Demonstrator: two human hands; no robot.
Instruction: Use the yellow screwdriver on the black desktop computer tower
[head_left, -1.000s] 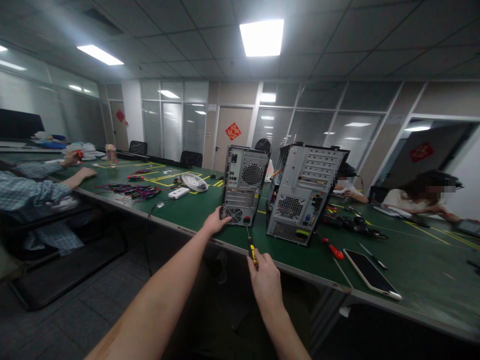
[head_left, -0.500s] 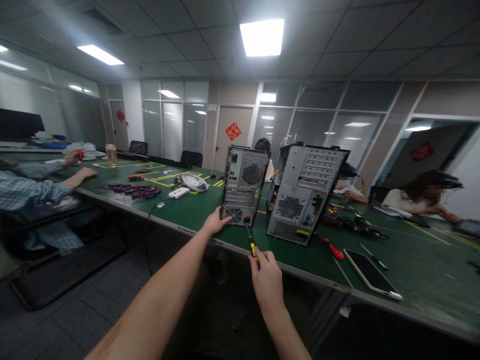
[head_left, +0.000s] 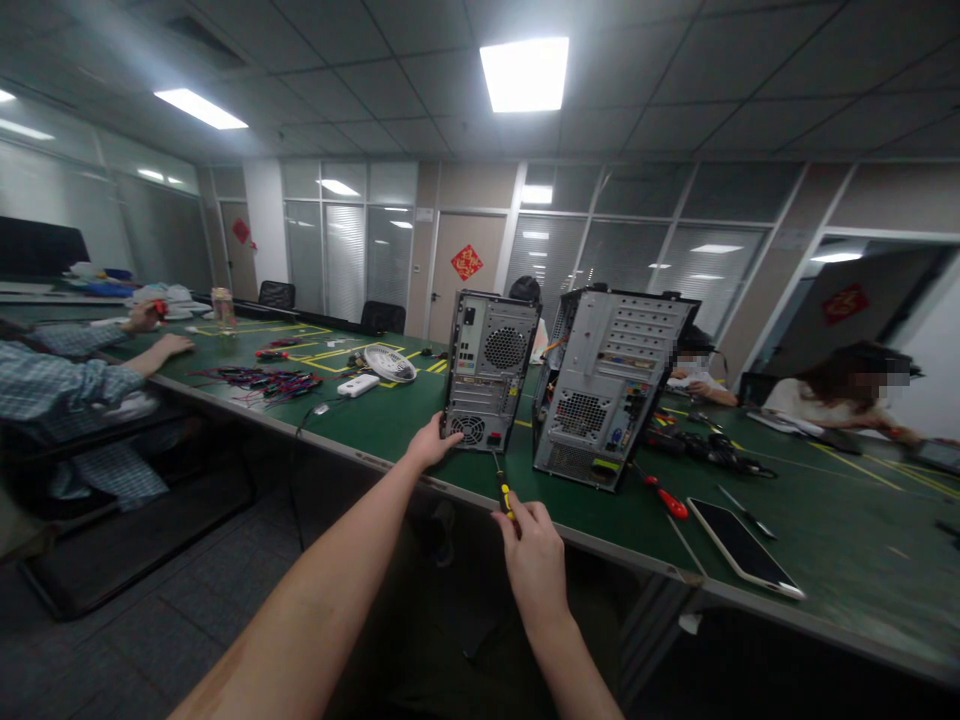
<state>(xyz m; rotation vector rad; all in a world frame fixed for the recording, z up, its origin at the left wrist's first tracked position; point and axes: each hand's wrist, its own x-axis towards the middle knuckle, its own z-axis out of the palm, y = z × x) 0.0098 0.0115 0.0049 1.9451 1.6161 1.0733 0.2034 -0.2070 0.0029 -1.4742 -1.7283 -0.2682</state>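
Observation:
A smaller computer tower (head_left: 491, 345) stands upright with its rear panel facing me. My left hand (head_left: 429, 443) grips its lower left edge, thumb across the rear by the lower fan grille and fingers round the side. In my right hand (head_left: 534, 540), thumb and fingers are closed round the handle of a yellow and black screwdriver (head_left: 505, 493). Its shaft points up toward the bottom rear edge of that tower; whether the tip touches a screw is too small to tell. Just to the right stands a larger computer tower (head_left: 615, 390), touched by neither hand.
Right of the towers lie a red screwdriver (head_left: 666, 498), a phone (head_left: 742, 545), a thin metal tool (head_left: 748, 512) and black cables (head_left: 712, 450). Bundled wires (head_left: 262, 382), a white adapter (head_left: 358, 386) and a round white part (head_left: 390, 363) lie left. Other people sit on both sides.
My right thumb and fingers have shifted slightly on the screwdriver handle, and the handle has turned a little. My left hand and both towers stay in place.

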